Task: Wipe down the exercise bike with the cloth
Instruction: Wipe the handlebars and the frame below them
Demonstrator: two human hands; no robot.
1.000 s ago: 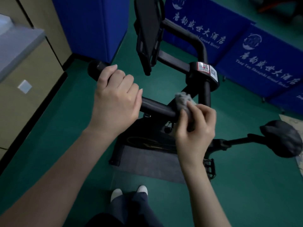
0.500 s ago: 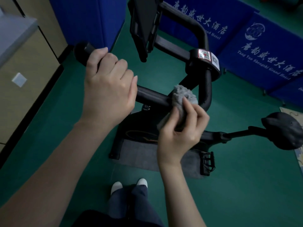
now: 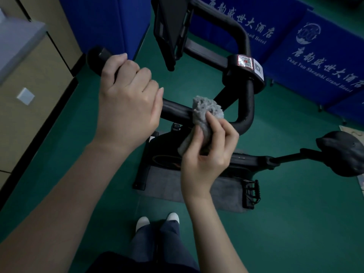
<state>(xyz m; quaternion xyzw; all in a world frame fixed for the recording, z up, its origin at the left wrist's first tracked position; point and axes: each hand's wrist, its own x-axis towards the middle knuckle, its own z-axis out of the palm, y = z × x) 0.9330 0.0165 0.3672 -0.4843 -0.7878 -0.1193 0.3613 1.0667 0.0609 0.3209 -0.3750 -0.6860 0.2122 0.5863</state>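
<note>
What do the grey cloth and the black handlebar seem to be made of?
The cloth looks like microfibre or terry: grey, nubbly pile, crumpled softly in the right hand. The handlebar looks like a tube sleeved in matte black foam or rubber: dull, hardly any glints.

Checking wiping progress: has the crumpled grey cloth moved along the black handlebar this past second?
Yes. The crumpled grey cloth, gripped by the right hand, slid along the black handlebar away from its bend, toward the left hand.

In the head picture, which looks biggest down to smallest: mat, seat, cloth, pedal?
Biggest first:
mat
seat
cloth
pedal
Seat and cloth look close, and the right hand hides part of the cloth.
</note>
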